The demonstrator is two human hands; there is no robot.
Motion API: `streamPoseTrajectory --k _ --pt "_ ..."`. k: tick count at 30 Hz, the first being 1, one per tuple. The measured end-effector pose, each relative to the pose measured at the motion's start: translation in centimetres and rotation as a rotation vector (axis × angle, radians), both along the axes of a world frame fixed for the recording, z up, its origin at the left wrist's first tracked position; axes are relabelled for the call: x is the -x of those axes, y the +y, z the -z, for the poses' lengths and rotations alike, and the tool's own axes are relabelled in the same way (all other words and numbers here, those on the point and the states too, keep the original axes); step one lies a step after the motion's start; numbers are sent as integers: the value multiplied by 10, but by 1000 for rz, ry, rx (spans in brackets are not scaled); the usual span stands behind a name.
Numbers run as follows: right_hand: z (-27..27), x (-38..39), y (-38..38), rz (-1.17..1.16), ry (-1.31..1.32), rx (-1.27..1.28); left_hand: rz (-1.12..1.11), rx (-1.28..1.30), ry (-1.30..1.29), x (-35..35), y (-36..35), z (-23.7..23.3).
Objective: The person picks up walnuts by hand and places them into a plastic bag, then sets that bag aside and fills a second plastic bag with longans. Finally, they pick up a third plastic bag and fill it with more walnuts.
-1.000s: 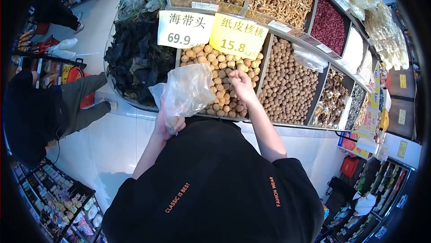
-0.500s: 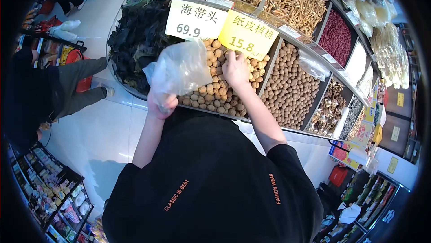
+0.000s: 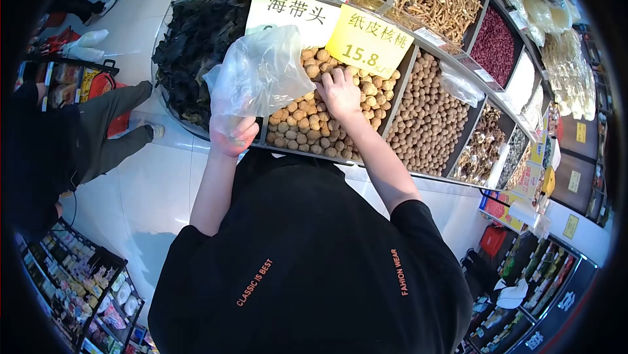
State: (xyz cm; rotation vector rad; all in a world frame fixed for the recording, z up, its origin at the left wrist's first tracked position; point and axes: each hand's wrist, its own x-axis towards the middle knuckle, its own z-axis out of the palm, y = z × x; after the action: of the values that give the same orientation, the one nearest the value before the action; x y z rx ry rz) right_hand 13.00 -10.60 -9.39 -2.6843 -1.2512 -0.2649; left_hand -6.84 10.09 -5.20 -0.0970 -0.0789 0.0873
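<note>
A clear plastic bag (image 3: 258,73) puffs up from my left hand (image 3: 233,134), whose fingers are closed round its lower part. It stands over the left side of the walnut bin and covers part of a white price sign (image 3: 291,11). Among the walnuts (image 3: 302,118), my right hand (image 3: 340,94) reaches down with its fingers bent and closed on a walnut, largely hidden beneath them. Just beyond that hand stands a yellow price sign (image 3: 368,41) reading 15.8.
Dark dried seaweed (image 3: 190,60) fills the bin at left. To the right lie small round brown nuts (image 3: 428,118) behind a divider, with a loose plastic bag (image 3: 461,84) on top. Dark red beans (image 3: 494,50) lie farther back. Another person (image 3: 98,122) stands at left.
My right hand has drawn slightly back and left across the walnuts. The bag in my left hand now stands higher, covering more of the white sign. The view has shifted a little.
</note>
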Motion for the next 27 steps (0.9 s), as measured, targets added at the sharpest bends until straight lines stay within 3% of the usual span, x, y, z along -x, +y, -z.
streamPoseTrajectory --k 3,7,9,15,20,23,27 --pt "-1 3 3 4 -40 2 10 -4 31 1 10 2" --pt "-3 12 2 128 96 -311 90 -42 -66 1 31 1" --pt "-3 28 3 206 86 -333 120 -21 -71 0 40 0" --pt "22 65 9 133 241 -292 171 74 18 6 45 -2" --pt "12 74 4 208 233 -56 314 93 112 8 45 20" --pt "6 79 2 119 188 -128 350 114 8 0 46 25" --pt "-1 80 -14 119 145 -188 321 110 72 -9 34 6"
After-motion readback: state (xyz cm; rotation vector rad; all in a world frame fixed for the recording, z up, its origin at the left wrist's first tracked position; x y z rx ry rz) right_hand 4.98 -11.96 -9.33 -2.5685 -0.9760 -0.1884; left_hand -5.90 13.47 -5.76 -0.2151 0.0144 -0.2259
